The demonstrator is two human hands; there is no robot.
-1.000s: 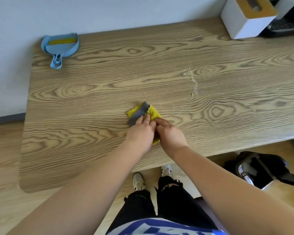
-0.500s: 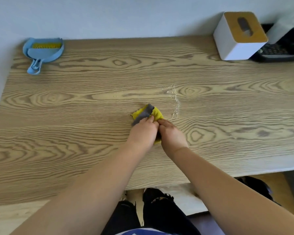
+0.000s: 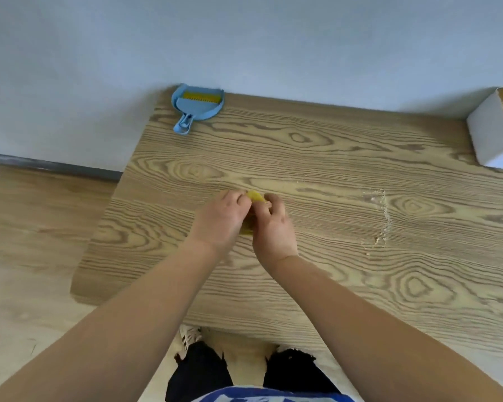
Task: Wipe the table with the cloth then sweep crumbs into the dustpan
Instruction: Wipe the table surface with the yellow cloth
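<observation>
Two bare hands bunch a yellow cloth (image 3: 255,196) at mid-frame on a wood-grain table (image 3: 317,280).

The left hand (image 3: 219,217) and right hand (image 3: 273,224) both curl their fingers round the cloth, hiding most of it. Pale crumbs (image 3: 383,216) trail to the right; a blue plastic dustpan (image 3: 196,107) lies at the table's upper-left corner.

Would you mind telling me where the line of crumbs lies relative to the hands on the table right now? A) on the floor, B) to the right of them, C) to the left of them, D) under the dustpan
B: the crumbs trail down the table well to the right of the right hand and left hand, which hold the cloth; the dustpan sits at the far left corner.
</observation>
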